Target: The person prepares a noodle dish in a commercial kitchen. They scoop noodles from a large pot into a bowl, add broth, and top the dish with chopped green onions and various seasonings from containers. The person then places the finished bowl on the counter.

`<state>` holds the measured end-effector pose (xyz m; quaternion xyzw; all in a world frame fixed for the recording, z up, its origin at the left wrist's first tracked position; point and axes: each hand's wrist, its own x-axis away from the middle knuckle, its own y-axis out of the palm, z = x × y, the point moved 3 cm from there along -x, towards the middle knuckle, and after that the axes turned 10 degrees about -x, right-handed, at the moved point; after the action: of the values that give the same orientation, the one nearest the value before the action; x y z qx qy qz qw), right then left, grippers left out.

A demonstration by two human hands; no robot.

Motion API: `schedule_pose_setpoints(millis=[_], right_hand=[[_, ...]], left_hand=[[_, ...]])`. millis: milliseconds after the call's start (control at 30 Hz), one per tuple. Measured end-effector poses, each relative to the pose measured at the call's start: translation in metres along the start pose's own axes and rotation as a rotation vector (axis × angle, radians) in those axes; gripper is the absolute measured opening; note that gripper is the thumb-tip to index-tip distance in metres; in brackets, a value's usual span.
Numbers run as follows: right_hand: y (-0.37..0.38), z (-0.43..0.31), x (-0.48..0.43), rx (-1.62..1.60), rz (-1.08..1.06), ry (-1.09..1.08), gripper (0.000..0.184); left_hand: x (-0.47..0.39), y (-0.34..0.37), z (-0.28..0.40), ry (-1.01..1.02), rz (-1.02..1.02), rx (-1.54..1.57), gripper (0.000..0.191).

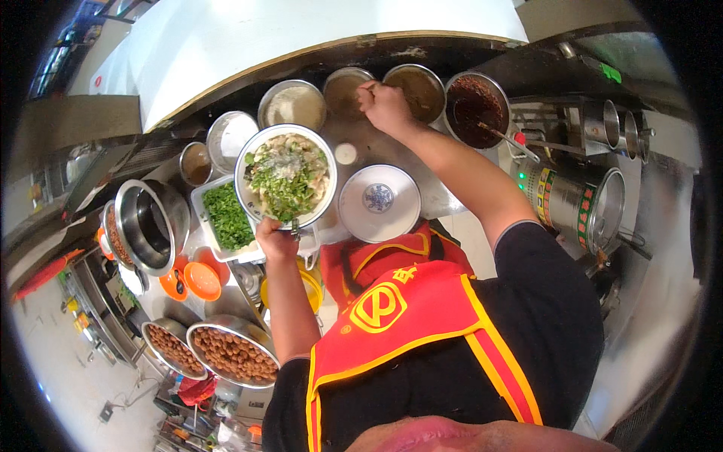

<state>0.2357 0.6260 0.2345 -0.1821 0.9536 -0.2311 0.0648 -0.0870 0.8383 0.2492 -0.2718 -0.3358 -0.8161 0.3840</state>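
My left hand [277, 239] grips the lower rim of a white bowl [332, 186] filled with pale food, topped with chopped greens and a white powder. The bowl is held over the counter, beside a white tray of chopped greens [227, 216]. My right hand [379, 101] is above a steel container of brownish seasoning [340, 86], its fingers bent together; whether they pinch anything is too small to tell. A white bowl with a blue pattern [361, 217] stands on the counter between my arms. A small white round thing [345, 153] lies above it.
Steel containers of pale powder [294, 107], white powder [231, 138], brown seasoning [423, 93] and dark red sauce [471, 113] with a ladle line the far edge. Left are a large steel bowl [181, 226], orange bowls [203, 281] and bowls of brown balls [234, 350]. A steel cooker [570, 203] stands right.
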Motion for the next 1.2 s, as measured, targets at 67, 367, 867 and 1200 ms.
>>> schedule_pose_setpoints(millis=[67, 367, 867, 1200], right_hand=[[0.001, 0.0, -0.002, 0.013, -0.042, 0.004, 0.022], [0.004, 0.002, -0.006, -0.254, -0.119, 0.156, 0.026], [-0.029, -0.029, 0.002, -0.711, 0.162, 0.319, 0.024], [-0.07, -0.053, 0.014, -0.588, 0.294, 0.066, 0.016]], left_hand=[[0.003, 0.001, 0.001, -0.01, 0.01, -0.021, 0.061], [0.005, -0.002, 0.005, -0.004, -0.046, -0.037, 0.063], [-0.034, -0.034, -0.014, 0.068, -0.071, -0.075, 0.059], [0.004, 0.017, 0.018, 0.053, 0.042, -0.004, 0.013]])
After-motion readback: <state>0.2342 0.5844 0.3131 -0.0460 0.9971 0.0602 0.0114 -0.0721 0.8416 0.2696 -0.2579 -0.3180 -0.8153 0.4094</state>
